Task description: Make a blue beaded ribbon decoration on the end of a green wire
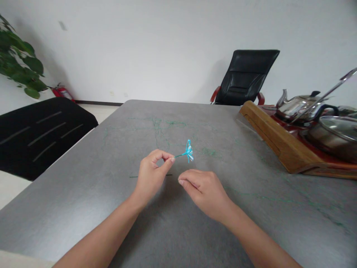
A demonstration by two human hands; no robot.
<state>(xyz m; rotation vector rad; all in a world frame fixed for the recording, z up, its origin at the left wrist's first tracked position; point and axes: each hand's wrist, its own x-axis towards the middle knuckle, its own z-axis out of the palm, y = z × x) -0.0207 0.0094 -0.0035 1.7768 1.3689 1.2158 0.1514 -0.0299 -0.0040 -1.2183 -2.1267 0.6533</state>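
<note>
Between thumb and forefinger, my left hand (153, 171) pinches the thin green stem of a small blue artificial flower (189, 152). The flower lies sideways in the air, its light-blue looped petals spreading to the right. Just below and right of it is my right hand (205, 190), fingers curled and thumb pressed against the forefinger. Whatever that pinch may hold is hidden. A thin dark wire stem (134, 177) lies on the grey table (83, 208), passing behind my left hand, which covers its middle.
Faint green lines and specks (175, 123) mark the tabletop. At the right stands a wooden tea tray (267, 139) with a steel kettle (299, 106) and a lidded pot (331, 136). Black chairs (245, 78) are beyond the far edge and at the left, near a leafy plant (25, 59).
</note>
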